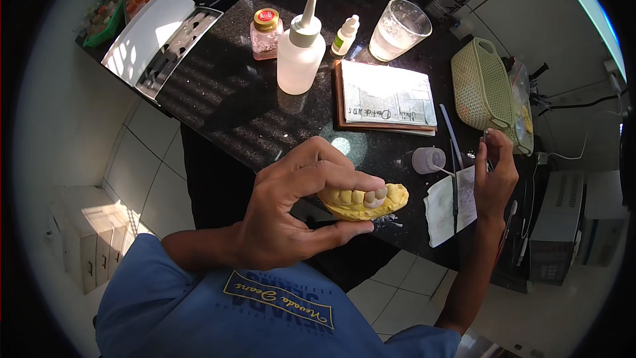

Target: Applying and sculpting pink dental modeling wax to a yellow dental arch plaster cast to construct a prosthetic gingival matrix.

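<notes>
My left hand is closed round a yellow dental model, thumb below and fingers along the top. Pale crowns sit among the model's yellow teeth, and my index fingertip touches one. Off to the right, my right hand is raised beside the green basket with fingertips drawn together. A small glint shows at those fingertips, but what they hold is too small to name. Below and left of that hand lie a white cloth, a thin dark brush and a small plastic cup with a white stick in it.
Behind the model stand a squeeze bottle, a pink jar, a dropper bottle and a glass. A notebook lies before the glass. The woven basket is at right, an open white case at left.
</notes>
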{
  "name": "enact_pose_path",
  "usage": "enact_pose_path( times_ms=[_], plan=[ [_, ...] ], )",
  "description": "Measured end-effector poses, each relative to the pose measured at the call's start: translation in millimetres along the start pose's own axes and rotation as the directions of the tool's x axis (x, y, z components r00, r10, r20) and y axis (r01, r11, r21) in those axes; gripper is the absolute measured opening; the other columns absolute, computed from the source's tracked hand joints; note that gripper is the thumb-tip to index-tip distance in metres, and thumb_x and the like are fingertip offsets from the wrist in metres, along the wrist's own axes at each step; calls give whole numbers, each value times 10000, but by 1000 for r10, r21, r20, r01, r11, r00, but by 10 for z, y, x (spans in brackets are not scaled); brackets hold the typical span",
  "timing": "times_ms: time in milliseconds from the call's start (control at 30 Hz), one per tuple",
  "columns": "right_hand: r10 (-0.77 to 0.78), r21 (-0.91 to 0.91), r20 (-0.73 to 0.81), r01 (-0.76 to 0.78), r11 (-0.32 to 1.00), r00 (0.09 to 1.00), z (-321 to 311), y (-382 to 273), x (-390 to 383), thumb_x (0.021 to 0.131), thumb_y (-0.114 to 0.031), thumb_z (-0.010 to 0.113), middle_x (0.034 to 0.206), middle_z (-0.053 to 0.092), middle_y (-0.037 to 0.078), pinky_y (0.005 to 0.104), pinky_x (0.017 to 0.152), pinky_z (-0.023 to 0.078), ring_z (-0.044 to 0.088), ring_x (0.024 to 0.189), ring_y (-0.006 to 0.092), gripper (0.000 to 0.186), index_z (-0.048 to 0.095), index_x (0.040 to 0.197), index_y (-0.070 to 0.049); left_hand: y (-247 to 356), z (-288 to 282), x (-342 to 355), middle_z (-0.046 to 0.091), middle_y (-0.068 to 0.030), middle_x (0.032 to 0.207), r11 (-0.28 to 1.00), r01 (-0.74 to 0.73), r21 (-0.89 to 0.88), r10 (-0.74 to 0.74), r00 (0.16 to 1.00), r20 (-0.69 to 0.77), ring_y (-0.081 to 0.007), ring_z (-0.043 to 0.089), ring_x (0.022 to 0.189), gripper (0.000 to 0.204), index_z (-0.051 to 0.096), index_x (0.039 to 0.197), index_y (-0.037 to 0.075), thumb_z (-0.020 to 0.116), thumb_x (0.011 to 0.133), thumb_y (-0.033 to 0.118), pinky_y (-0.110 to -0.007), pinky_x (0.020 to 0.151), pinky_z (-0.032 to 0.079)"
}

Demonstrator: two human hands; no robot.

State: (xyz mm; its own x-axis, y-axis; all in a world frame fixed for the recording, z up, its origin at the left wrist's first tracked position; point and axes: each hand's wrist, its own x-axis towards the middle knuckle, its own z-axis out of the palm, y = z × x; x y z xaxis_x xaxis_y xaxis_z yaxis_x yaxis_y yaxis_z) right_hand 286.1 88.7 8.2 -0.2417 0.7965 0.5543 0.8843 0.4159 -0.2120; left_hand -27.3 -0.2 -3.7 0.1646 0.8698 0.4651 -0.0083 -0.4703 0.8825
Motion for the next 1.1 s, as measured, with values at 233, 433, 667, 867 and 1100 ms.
enact_pose_path(
  times_ms=[233,433,667,867,1100],
  plan=[
    [435,926,53,-207,315,899,-404,-350,-231,929,-11,548,1059,544,103,228,729,469,559,839,128,321,505,1247,6,65,20,-5,562,-73,941,1000,-24,14,24,1000,19,-100,560,816,441,665,1033,20,844,630,2,-233,713,479],
    [365,981,-27,-46,190,931,-315,-1061,-401,863,-370,691,877,422,35,229,644,400,491,748,135,398,486,1018,-65,118,14,-23,567,-75,932,1000,-12,28,10,999,53,-101,568,823,440,676,1028,21,852,626,16,-234,716,481],
    [211,892,22,-114,438,977,-334,-1491,-477,903,-204,651,853,593,129,266,610,512,613,695,182,212,631,981,-8,218,-25,-41,578,-79,927,999,5,33,-8,994,105,-110,586,827,456,682,1036,26,858,615,13,-234,713,484],
    [-88,749,119,-31,662,989,-471,-1394,-445,733,15,774,934,635,150,251,656,560,669,820,181,346,651,1055,-18,241,-33,-51,580,-74,918,999,3,34,-7,994,110,-106,588,802,467,687,1043,31,862,610,16,-231,691,485],
    [-35,781,-83,87,619,996,-339,-1542,-461,711,11,792,862,661,160,290,631,578,691,744,239,291,652,966,22,261,-40,-50,575,-69,907,997,-24,73,14,992,128,-101,581,786,468,690,1043,30,865,609,28,-228,677,481]
  ],
)
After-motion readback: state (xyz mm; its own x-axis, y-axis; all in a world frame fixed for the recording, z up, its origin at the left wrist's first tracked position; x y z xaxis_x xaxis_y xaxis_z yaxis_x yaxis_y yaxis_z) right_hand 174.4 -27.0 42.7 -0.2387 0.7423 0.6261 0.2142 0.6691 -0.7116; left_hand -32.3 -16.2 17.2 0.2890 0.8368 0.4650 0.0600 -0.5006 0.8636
